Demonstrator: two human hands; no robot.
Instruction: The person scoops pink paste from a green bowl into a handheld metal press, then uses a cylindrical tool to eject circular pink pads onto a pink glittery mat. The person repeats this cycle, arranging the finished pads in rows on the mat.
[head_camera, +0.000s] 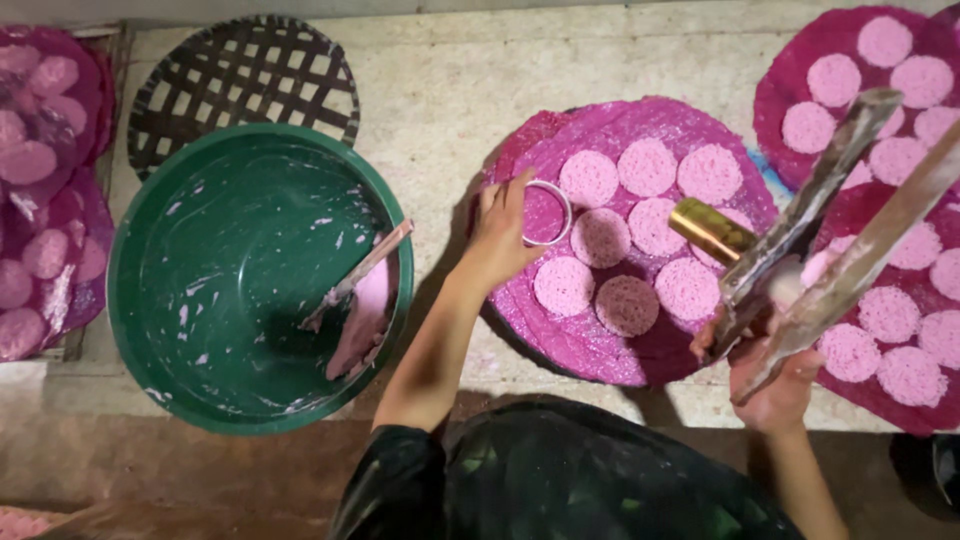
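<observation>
Nine pink discs (627, 238) lie on the magenta round tray (600, 345), where the left hand (500, 232) has its grip clamped on a white ring mould (546, 212) at the tray's left edge. The right hand (770, 375) grips two long smeared sticks (835, 230) and a brass tube (710, 231) above the tray's right side; a green basin (200, 290) stands nearby to the left.

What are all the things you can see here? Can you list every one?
green basin: one, dark green, left of centre, a little pink batter and a stick inside
woven tray: one, dark, bare, behind the basin
middle round tray: one, magenta, centre, nine pink discs
pink discs: many, pale pink, on trays left, centre and right
metal ring: one, silver, on the middle round tray
brass tube: one, golden, centre right
flat sticks: two, pale, right
left hand: on the metal ring
right hand: grips the flat sticks
</observation>
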